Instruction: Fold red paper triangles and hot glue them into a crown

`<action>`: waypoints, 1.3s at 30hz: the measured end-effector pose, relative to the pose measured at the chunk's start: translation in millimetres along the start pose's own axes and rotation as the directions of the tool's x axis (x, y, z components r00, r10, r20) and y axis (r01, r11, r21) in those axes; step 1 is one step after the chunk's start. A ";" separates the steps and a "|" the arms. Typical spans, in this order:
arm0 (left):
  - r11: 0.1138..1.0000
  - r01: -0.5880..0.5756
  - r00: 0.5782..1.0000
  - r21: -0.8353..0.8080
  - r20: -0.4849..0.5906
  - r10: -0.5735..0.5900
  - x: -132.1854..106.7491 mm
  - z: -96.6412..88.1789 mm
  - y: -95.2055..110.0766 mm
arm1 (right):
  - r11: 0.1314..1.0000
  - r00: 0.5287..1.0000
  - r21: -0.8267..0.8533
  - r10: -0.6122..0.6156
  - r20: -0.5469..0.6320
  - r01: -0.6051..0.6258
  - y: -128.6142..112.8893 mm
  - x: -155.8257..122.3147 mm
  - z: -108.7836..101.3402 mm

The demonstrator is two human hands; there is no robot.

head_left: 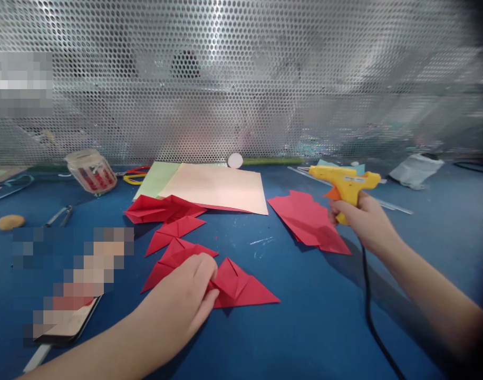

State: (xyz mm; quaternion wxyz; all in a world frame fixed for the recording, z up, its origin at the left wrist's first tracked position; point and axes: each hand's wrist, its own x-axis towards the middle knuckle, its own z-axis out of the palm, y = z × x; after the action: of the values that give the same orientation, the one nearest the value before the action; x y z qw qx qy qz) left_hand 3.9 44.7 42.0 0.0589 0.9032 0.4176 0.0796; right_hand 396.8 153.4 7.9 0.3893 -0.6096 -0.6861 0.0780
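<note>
My left hand (190, 290) is closed on the left edge of a folded red paper piece (241, 287), pinching it low over the blue table. Behind and left of that hand lie more folded red paper pieces (176, 229), partly overlapping. My right hand (356, 211) wraps the handle of a yellow glue gun (346, 179), whose nozzle points left. The gun is raised above the table, and its black cord (368, 301) runs down toward the front edge. Left of the gun rests a stack of red paper sheets (307, 219).
Cream and green paper sheets (221, 184) lie at the back, before a perforated metal panel (233, 105). At the left are a jar (92, 171), scissors (136, 177) and a phone-like device (73, 316), partly pixelated. Clear glue sticks (395, 207) lie right of the gun.
</note>
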 end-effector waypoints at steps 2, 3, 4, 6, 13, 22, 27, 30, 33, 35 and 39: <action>0.998 0.011 0.999 -0.065 -0.047 -0.014 -4.7 -3.7 -3.2 | 0.996 0.997 0.047 0.072 0.031 -0.073 -10.8 -3.5 11.2; 0.996 0.004 0.998 -0.093 -0.070 -0.010 -7.2 -4.1 -4.6 | 0.995 0.995 0.056 0.085 0.050 -0.088 -16.7 -5.9 16.5; 0.993 -0.010 0.996 -0.116 -0.091 -0.001 -9.8 -3.3 -5.9 | 0.994 0.994 0.063 0.087 0.060 -0.091 -22.9 -8.5 21.4; 0.988 -0.044 0.992 -0.148 -0.123 0.026 -14.3 1.1 -8.0 | 0.995 0.996 0.075 0.056 0.067 -0.061 -35.5 -14.1 29.5; 0.984 -0.070 0.980 -0.163 -0.194 0.037 -20.1 18.1 -14.7 | 0.960 0.972 0.180 -0.228 0.049 0.216 -71.1 -29.9 34.4; 0.977 -0.061 0.974 -0.205 -0.227 0.013 -17.3 23.3 -20.5 | 0.829 0.820 0.108 -0.559 0.124 0.548 -102.0 -50.4 50.1; 0.978 -0.097 0.967 -0.187 -0.251 0.048 -15.4 25.7 -24.7 | 0.747 0.738 -0.011 -0.654 0.165 0.665 -106.5 -49.3 53.8; 0.971 -0.130 0.955 -0.202 -0.290 0.068 -15.5 27.6 -25.9 | 0.727 0.721 -0.048 -0.668 0.183 0.685 -108.6 -48.9 53.1; 0.965 -0.159 0.938 -0.208 -0.338 0.082 -15.0 30.2 -26.9 | 0.713 0.706 -0.049 -0.680 0.197 0.700 -107.5 -50.0 53.8; 0.966 -0.164 0.935 -0.202 -0.342 0.087 -14.3 31.3 -27.5 | 0.711 0.702 -0.041 -0.683 0.203 0.703 -105.0 -51.1 55.1; 0.964 -0.175 0.933 -0.200 -0.347 0.097 -13.9 30.9 -27.4 | 0.717 0.705 -0.017 -0.681 0.200 0.697 -100.2 -52.6 57.9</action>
State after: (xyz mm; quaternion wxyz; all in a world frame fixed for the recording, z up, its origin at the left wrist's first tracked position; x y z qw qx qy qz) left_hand -19.4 50.4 5.6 0.0843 0.8907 0.3457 0.2828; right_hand 280.2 103.1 3.5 0.2986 -0.3167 -0.8989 -0.0500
